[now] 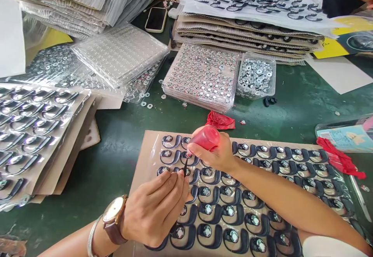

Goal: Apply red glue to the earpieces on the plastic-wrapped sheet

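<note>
My right hand [217, 152] is closed round a small squeeze bottle [205, 137] of red liquid, tilted with its nozzle down to the left. Close by, the fingertips of my left hand [155, 206] pinch a thin black pointed tool [185, 166], its tip near the nozzle; its exact kind is hard to make out. Both hands are over a cardboard sheet [147, 148] under clear film. Rows of black hook-shaped parts [207, 231] with round silvery centres lie on it. My hands and right forearm hide some of them.
Behind the sheet stand a stack of clear trays [201, 78] with small metal pieces and a tub of washers [256, 74]. A red cloth [220, 120] lies nearer. Layered sheets of parts [32, 132] rise at left, another stack [247, 35] at the back. A phone [156, 19] lies between stacks.
</note>
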{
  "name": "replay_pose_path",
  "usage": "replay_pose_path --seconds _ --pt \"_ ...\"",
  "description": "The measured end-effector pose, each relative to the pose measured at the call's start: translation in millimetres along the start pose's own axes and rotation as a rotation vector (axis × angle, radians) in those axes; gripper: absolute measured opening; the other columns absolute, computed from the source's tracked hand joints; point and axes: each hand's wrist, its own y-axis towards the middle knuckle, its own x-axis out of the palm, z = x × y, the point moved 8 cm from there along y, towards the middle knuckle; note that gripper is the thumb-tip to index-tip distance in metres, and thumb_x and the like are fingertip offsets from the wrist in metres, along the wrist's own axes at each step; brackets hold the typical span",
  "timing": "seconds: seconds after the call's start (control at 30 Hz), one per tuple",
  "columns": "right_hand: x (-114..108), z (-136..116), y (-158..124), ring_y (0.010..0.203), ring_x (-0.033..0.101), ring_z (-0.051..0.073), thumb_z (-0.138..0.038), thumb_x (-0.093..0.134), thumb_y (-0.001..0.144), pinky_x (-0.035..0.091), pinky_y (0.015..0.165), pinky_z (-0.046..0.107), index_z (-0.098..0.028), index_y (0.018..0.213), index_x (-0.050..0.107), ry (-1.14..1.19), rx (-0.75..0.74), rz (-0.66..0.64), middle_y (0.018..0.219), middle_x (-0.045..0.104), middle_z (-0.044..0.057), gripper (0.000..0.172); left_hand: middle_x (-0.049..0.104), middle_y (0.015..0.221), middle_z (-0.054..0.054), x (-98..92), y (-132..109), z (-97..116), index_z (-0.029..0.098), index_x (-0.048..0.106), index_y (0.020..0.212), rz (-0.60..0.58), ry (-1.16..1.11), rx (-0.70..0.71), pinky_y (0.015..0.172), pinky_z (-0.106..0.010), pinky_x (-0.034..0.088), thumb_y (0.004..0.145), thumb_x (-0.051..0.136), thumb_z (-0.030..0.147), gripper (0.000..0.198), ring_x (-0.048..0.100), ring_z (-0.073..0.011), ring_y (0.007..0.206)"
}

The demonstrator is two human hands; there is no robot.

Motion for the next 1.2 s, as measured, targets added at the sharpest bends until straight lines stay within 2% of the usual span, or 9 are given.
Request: replay_pose_path --seconds 0.4,1.2 --pt "-4.7 1.0 -0.1 0.063 0.06 0.015 -0.046 0.062 0.084 0.049 0.067 0.029 -0.02 0.074 0.059 -0.081 0.015 0.042 0.069 0.066 0.003 0.028 0.073 0.094 -0.012 -2.3 5.0 -1.4 0.003 0.069 0.097 -0.022 -0.003 -0.017 0.077 -0.034 0.061 0.083 0.065 0.014 0.018 0.071 -0.024 0.087" --pt "-10.6 2.6 0.7 0.058 0.055 0.013 -0.047 0.06 0.085 0.047 0.063 0.029 -0.02 0.075 0.058 -0.125 0.036 0.084 0.063 0.063 0.001 0.028 0.073 0.097 -0.012 0.2 1.1 -7.7 0.004 0.068 0.099 -0.034 -0.057 -0.057 0.081 -0.037 0.06 0.081 0.068 0.014 0.02 0.07 -0.0245 0.09"
